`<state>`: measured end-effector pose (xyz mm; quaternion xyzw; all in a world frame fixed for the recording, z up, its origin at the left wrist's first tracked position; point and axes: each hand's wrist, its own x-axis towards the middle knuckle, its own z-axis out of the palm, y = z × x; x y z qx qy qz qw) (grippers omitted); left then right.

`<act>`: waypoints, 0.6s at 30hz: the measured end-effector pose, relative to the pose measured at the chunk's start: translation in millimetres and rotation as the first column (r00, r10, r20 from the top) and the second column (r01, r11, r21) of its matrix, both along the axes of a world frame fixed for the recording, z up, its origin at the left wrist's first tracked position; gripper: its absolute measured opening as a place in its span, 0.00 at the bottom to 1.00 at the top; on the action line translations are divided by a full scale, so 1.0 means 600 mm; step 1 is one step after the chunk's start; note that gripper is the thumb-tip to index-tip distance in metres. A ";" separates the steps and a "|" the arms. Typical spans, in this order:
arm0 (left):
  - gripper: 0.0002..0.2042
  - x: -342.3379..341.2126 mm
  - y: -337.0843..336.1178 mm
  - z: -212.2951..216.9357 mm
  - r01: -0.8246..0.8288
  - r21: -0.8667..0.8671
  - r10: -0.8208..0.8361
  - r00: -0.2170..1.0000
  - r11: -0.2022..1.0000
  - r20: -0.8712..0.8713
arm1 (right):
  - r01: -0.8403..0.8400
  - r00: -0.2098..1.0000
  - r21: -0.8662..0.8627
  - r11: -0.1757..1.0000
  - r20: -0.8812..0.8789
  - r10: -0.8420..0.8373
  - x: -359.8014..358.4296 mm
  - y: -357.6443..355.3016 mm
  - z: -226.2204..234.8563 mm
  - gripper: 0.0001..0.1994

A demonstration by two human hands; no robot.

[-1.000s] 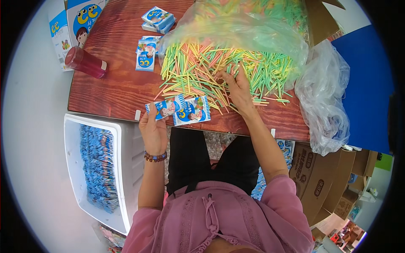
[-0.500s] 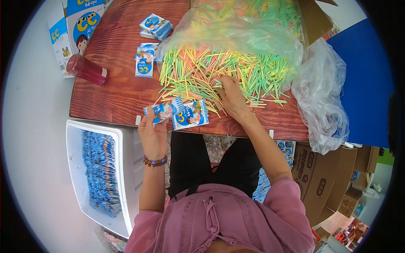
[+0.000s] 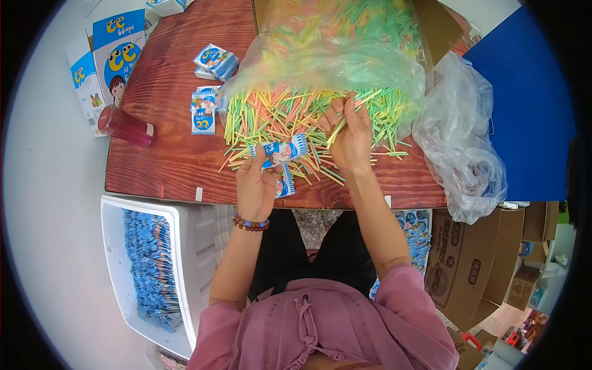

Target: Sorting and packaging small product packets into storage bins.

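Note:
My left hand [image 3: 256, 182] is closed on a small blue-and-white packet [image 3: 282, 152], held tilted over the front of the stick pile. Beneath it a second packet [image 3: 285, 181] lies on the table, partly covered. Between the fingers of my right hand [image 3: 350, 132] are a few thin yellow-green candy sticks [image 3: 337, 131]. Many loose pink, yellow and green sticks [image 3: 259, 117] spill across the wood from a large clear plastic bag [image 3: 320, 65].
Several more packets [image 3: 203, 111] lie at the left on the red-brown table [image 3: 166, 166], near a pink-red jar [image 3: 126, 126] and printed cartons [image 3: 117, 61]. A white foam box [image 3: 182, 246] full of packets stands below left. Crumpled plastic [image 3: 459, 135] hangs at the right edge, above cardboard boxes [image 3: 462, 265].
My left hand has moved right and slightly up with the packet, closer to my right hand. My right hand has shifted right and up, with sticks now showing in its fingers.

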<state>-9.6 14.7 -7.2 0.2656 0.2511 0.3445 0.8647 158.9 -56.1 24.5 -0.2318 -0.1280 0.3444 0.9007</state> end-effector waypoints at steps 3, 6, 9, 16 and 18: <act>0.08 0.008 -0.009 -0.006 -0.016 0.002 0.016 1.000 1.000 0.008 | 0.066 0.998 0.034 0.997 0.005 -0.066 -0.014 0.005 0.012 0.05; 0.09 0.020 -0.023 -0.002 -0.037 -0.005 0.037 0.999 0.999 0.019 | 0.127 0.991 0.052 0.991 0.033 -0.129 -0.022 0.013 0.028 0.05; 0.10 0.024 -0.028 0.007 -0.043 -0.017 0.043 0.999 0.999 0.010 | 0.189 0.974 0.074 0.979 0.117 -0.196 -0.030 0.020 0.036 0.05; 0.11 0.037 -0.036 0.005 -0.079 -0.021 0.079 0.997 0.997 -0.007 | 0.319 0.908 0.064 0.946 0.265 -0.324 -0.041 0.027 0.034 0.05; 0.11 0.038 -0.038 0.003 -0.090 -0.014 0.090 0.996 0.996 -0.016 | 0.334 0.912 0.083 0.939 0.223 -0.344 -0.040 0.027 0.034 0.05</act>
